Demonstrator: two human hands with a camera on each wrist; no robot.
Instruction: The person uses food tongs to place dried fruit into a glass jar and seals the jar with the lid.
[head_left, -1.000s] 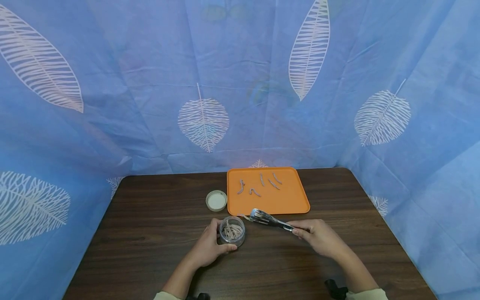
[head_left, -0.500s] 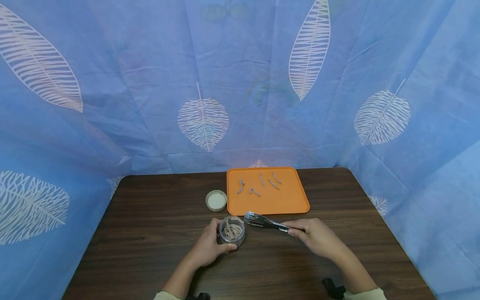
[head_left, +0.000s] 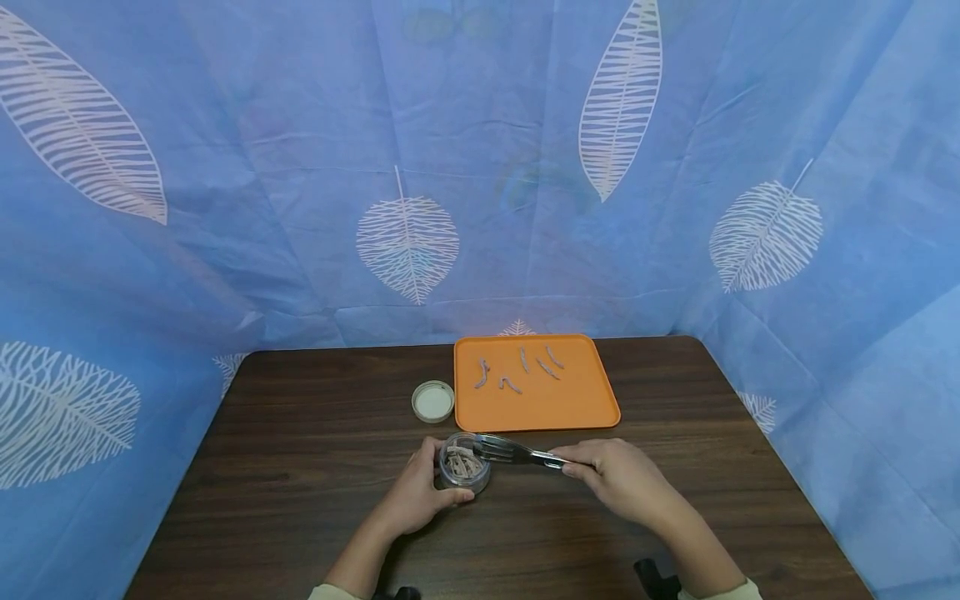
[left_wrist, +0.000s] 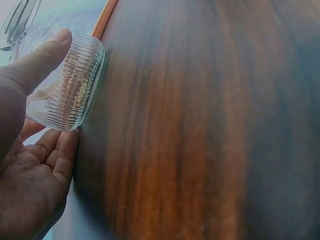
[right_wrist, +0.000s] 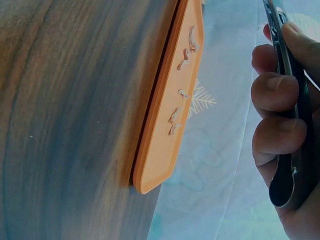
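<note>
My left hand (head_left: 420, 493) holds a clear ribbed jar (left_wrist: 82, 82) standing on the table, thumb on one side and fingers on the other. Thin pale, worm-like strips (head_left: 463, 463) lie inside it. My right hand (head_left: 618, 477) grips metal tongs (head_left: 517, 452) by the handle end, fingers curled round it in the right wrist view. The slotted tips of the tongs are over the right side of the jar's mouth. Whether a strip is between them is too small to tell.
Behind the jar lies an orange tray (head_left: 570, 408) with several greyish strips (head_left: 510, 384) spread on it. A round lid (head_left: 432, 402) rests beside the tray's left edge. The dark wooden table (head_left: 315, 467) ends at a blue leaf-patterned cloth (head_left: 480, 208).
My right hand has moved left, bringing the tongs from near the tray's front edge to over the jar. A pale strip seen at their tips earlier is now hard to make out.
</note>
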